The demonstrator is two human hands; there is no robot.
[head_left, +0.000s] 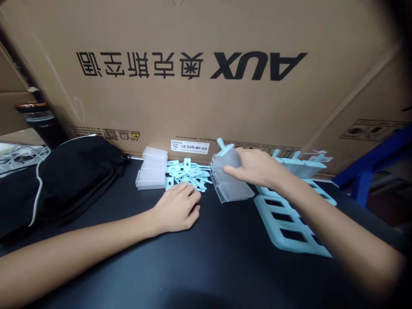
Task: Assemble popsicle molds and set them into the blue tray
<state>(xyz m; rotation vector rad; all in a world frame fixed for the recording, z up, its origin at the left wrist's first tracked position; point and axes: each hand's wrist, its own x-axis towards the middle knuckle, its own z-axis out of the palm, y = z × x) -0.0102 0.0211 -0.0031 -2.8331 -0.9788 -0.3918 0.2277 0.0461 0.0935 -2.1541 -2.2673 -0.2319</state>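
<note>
My right hand (252, 166) is closed around a clear mold with a light blue stick lid (224, 149), above a stack of clear molds (233, 189). My left hand (178, 207) rests on the black table with curled fingers, at the near edge of a pile of light blue sticks (189, 172); whether its fingers hold anything is hidden. Left of the pile stand more clear molds (152, 169). Light blue frames (273, 227) with rectangular openings lie at the right, partly under my right forearm. Behind them stand several molds with blue stick lids (298, 165).
A large cardboard box (193, 103) walls off the back of the black table (206, 262). At the left are a black cloth bag (71, 180), a dark cup (45, 124) and cables (19, 154). Blue metal bars (363, 184) stand at the right.
</note>
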